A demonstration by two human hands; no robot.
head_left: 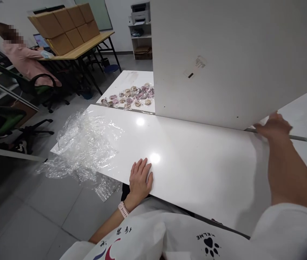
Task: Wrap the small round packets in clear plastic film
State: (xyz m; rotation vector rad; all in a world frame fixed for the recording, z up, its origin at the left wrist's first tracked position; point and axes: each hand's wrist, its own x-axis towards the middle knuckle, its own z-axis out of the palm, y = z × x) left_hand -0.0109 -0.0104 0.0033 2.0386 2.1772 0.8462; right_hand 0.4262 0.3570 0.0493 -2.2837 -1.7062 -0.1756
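Note:
My left hand (pixel 140 180), with a pink watch band (pixel 123 209) at its wrist, lies palm down near the front edge of the white table (pixel 196 162). Its fingers are stretched out and it holds nothing. Far to the right, my right hand (pixel 275 126) is at the lower corner of a large white panel (pixel 210 43) standing above the table. The thumb is spread towards the panel's lower edge, and the fingertips are partly hidden. A label (pixel 200 62) is stuck on the panel. Crumpled clear plastic wrap (pixel 85 144) hangs over the table's left end.
Small clear-wrapped items (pixel 131 95) lie in a pile on a second white surface behind the table. Beyond it, cardboard boxes (pixel 69 29) are stacked on a wooden table (pixel 99 39). A person in pink (pixel 26 59) sits there. A printer (pixel 140 15) stands on a shelf.

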